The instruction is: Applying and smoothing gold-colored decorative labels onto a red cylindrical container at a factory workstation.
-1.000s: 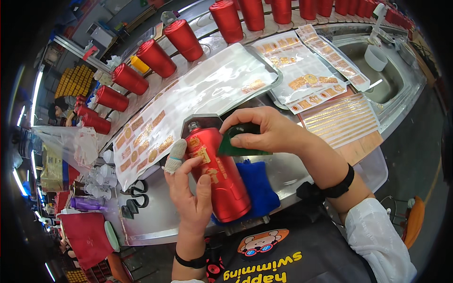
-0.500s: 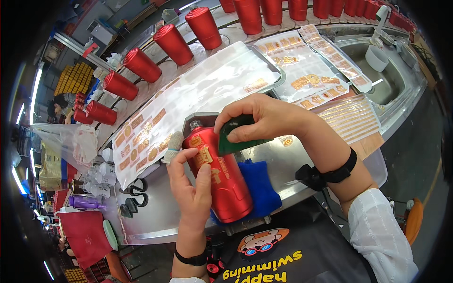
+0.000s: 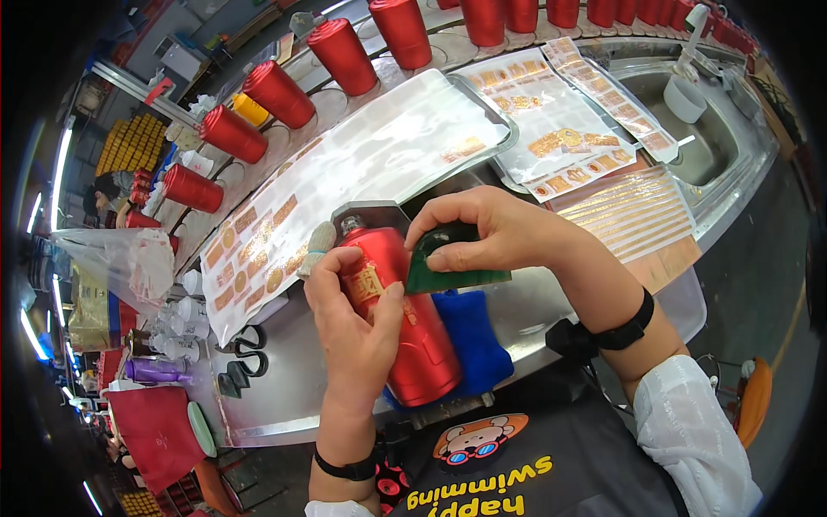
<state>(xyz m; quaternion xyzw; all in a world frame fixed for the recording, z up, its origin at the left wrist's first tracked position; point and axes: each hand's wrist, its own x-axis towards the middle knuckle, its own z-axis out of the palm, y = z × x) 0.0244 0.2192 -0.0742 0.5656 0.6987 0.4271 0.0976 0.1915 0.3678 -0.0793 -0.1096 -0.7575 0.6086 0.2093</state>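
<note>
A glossy red bottle [image 3: 424, 358] with a metal threaded neck lies tilted before me, its neck pointing away. Gold decals [image 3: 369, 282] mark its upper side. My left hand [image 3: 351, 327] curls around the bottle's left side, with fingers and thumb pressed on it beside the decals. In my right hand [image 3: 495, 231], a dark green flat scraper [image 3: 469, 278] is pinched between thumb and fingers. The scraper's left edge sits close against the bottle's right side; whether it touches, I cannot tell. Under the bottle is a folded blue cloth [image 3: 478, 345].
Decal sheets lie on a long white tray [image 3: 379, 142] and on a board [image 3: 676, 258] at right. Several red bottles [image 3: 284, 95] stand along a curved conveyor behind. A sink [image 3: 724, 142] is at far right; clear cups [image 3: 185, 319] and black straps [image 3: 250, 353] are at left.
My left hand has slid up and inward, its thumb now further over the decals. The right hand and scraper have shifted slightly right and nearer. The bottles behind have moved along the conveyor.
</note>
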